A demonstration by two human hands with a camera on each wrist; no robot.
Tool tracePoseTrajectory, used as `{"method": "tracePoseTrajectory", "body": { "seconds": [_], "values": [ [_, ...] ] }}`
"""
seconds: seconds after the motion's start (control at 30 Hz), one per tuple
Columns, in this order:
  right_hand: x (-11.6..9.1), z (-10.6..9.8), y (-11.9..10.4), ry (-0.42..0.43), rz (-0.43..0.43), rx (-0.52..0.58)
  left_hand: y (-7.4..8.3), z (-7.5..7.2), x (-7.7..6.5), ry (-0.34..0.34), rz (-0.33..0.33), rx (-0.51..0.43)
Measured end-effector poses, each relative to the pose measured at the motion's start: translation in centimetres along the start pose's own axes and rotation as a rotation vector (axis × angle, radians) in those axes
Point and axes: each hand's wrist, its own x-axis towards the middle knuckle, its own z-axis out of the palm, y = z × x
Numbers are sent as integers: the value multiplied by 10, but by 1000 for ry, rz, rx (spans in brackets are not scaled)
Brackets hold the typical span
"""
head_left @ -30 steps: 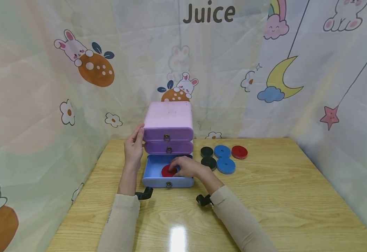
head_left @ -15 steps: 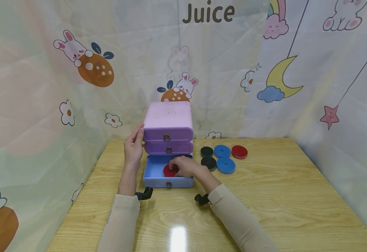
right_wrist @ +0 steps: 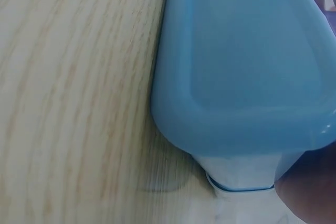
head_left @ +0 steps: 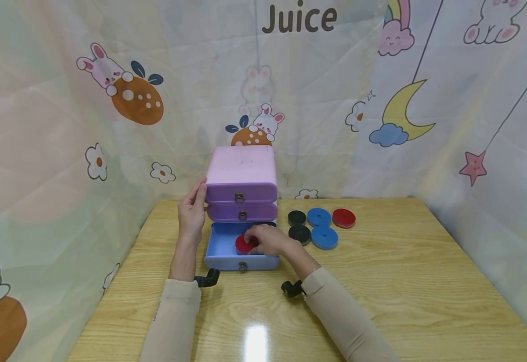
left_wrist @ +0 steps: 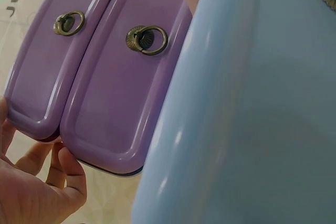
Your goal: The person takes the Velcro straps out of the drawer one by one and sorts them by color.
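A small chest of drawers with a pink top stands against the back wall. Its two purple drawers are closed, and the blue bottom drawer is pulled out. My left hand holds the chest's left side near the top drawer; in the left wrist view its bent fingers meet the corner of the purple fronts. Inside the blue drawer, my right hand grips a flat red disc, partly hidden by the fingers. The right wrist view shows mostly the drawer's blue front, with the hand dark at the edge.
To the right of the chest, two black discs, two blue discs and another red disc lie on the wooden table. Printed cloth encloses the back and both sides.
The red disc in the drawer has shifted slightly right with my right hand, and more of its side edge shows. My left hand stays put.
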Motion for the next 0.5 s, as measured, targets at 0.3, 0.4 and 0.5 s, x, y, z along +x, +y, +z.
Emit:
{"method": "tracePoseTrajectory", "body": {
  "seconds": [0.3,0.4,0.5],
  "values": [
    [-4,2,5,94,-42,97,-1,-1,0,-7,-17,5],
    [-7,2,7,139,-76,142,-1,0,0,-4,-11,-1],
    [-11,0,8,169,-99,173,-1,0,0,-2,-4,-4]
  ]
}}
